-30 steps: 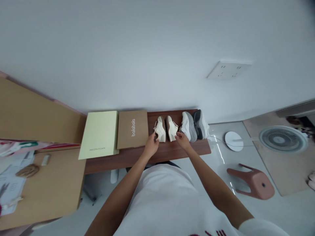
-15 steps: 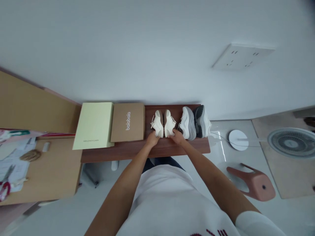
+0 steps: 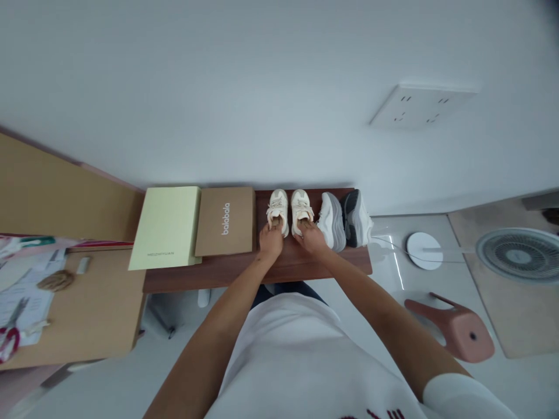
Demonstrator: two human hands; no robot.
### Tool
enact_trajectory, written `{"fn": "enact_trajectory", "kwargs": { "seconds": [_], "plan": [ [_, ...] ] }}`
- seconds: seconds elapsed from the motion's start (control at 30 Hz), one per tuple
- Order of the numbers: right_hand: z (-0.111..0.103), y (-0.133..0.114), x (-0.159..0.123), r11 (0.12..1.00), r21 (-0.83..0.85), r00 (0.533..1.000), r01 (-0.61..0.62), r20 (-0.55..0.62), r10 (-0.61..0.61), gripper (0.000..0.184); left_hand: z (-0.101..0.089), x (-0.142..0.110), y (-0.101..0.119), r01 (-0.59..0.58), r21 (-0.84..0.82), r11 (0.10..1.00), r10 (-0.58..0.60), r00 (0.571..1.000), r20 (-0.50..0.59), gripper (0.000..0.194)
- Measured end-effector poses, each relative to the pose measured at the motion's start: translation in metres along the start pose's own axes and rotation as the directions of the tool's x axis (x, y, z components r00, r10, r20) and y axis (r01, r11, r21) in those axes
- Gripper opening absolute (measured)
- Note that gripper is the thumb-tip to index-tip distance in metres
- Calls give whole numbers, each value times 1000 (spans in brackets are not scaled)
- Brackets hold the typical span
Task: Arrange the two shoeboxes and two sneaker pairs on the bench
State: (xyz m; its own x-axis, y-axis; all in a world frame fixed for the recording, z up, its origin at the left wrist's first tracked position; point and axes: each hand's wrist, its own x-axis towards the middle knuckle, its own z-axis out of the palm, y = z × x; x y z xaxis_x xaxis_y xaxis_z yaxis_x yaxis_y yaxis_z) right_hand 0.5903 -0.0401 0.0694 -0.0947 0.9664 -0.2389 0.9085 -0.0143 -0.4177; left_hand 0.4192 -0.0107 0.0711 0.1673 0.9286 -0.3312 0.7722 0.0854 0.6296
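Observation:
Two small cream sneakers stand upright side by side on a dark wooden bench (image 3: 297,265), toes toward the wall. My left hand (image 3: 271,240) grips the heel end of the left sneaker (image 3: 278,203), fingers reaching into its opening. The right sneaker (image 3: 301,203) is held the same way by my right hand (image 3: 311,237). Just right of that hand, a larger white-and-grey sneaker (image 3: 332,224) lies on its side against its mate, a sneaker with a dark sole (image 3: 357,220).
Left of the sneakers sit a brown shoebox (image 3: 225,224) and a pale green box (image 3: 166,224). A cardboard-coloured table (image 3: 98,308) with scissors (image 3: 11,331) adjoins at left. A pink stool (image 3: 469,334) and a fan (image 3: 517,256) stand at right. A socket plate (image 3: 423,105) is on the wall.
Both small sneakers have turned from lying on their sides, soles together, to standing upright and slightly apart. My hands have shifted from the heels to the shoe openings.

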Motion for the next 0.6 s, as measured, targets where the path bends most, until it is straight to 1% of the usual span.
{"fn": "enact_trajectory", "kwargs": {
  "seconds": [0.07,0.13,0.2,0.27,0.37,0.47,0.6],
  "plan": [
    [-2,-4,4,994,-109,999,8,44,-3,31,2,1,7,10,196,980,-15,1000,28,33],
    [-1,-7,6,981,-192,997,15,78,0,31,5,2,12,-16,399,917,-6,998,55,42],
    [0,-9,8,970,-243,995,18,95,5,31,8,3,14,-36,510,859,8,998,58,45],
    [3,-11,10,963,-269,994,13,106,17,31,11,4,14,-42,556,830,23,999,42,45],
    [8,-12,13,960,-280,990,0,133,39,28,14,5,14,-43,580,813,32,999,29,43],
    [13,-13,16,961,-276,987,-1,155,46,26,17,7,15,-41,578,815,25,999,35,42],
    [20,-14,19,966,-256,987,-24,149,64,25,21,8,16,-18,570,821,-6,999,40,38]
  ]
}}
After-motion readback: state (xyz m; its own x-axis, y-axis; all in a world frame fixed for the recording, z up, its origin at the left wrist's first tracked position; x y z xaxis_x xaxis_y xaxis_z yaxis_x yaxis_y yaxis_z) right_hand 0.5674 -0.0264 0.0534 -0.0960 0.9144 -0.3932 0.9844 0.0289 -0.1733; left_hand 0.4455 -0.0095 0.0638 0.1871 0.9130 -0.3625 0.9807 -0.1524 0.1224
